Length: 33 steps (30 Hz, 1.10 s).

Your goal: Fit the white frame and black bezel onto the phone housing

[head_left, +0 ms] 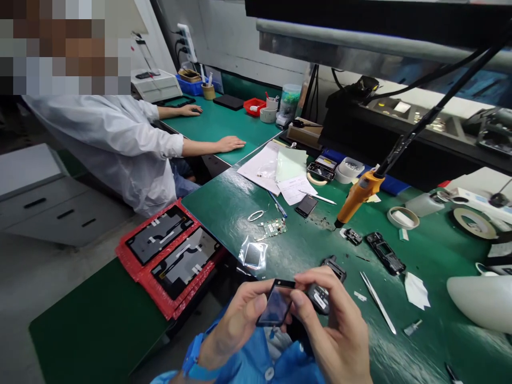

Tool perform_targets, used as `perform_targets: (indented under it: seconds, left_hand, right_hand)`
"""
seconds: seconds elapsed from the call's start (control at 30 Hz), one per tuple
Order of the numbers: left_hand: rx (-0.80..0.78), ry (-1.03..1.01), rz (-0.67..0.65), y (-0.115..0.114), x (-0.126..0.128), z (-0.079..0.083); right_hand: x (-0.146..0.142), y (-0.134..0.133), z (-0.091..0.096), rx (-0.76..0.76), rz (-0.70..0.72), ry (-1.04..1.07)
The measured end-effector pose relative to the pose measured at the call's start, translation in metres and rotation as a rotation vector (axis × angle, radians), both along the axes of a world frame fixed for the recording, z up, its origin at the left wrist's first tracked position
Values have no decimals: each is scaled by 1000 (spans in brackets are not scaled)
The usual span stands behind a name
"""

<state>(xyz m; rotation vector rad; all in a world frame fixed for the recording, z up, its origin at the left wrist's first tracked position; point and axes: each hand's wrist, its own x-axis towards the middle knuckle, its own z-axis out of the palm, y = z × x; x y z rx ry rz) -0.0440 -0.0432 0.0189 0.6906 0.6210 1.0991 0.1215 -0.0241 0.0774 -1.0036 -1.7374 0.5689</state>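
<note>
Between both hands, close to my body at the bench's front edge, is a small black-framed screen panel [277, 305] with a see-through middle. My left hand [245, 314] grips its left side, thumb on the face. The right side and top corner are pinched by my right hand [330, 314]. Just behind my right hand lie black device parts [319, 297], partly hidden by its fingers. A small screen in clear wrap [253, 255] lies beyond my left hand, near a green circuit board [273, 228]. Metal tweezers [378, 303] rest right of my right hand.
An orange electric screwdriver [358, 196] hangs over the bench. A black device housing [384, 253] lies beyond the tweezers, a white rounded object [482, 301] at right. Red trays [176, 304] with dark panels stand at left. A co-worker's sleeve [140, 138] shows at the adjoining table.
</note>
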Motion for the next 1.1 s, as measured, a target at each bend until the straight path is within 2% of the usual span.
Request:
perform_targets:
  seconds: [0.13,0.27,0.47,0.7,0.87,1.1]
  left_hand:
    - [22,104,5,0,-9,3]
    - [60,147,-3,-3,-17,-2]
    - [-16,101,-6,-13,-27,-20]
    - [-45,126,-8,-15,-32,-23]
    - [-44,85,-22,-13,-31,-27]
    - [-96,102,0,-13,-26,-28]
  right_hand:
    - [1,6,5,-107,150,23]
    - [5,10,-3,-191,233,32]
    - [-1,8,-24,-336,228,106]
    - [-6,9,-34,-414,246,145]
    - [-4,11,-33,-397,264,129]
    - [-2,6,-37,-259,207,23]
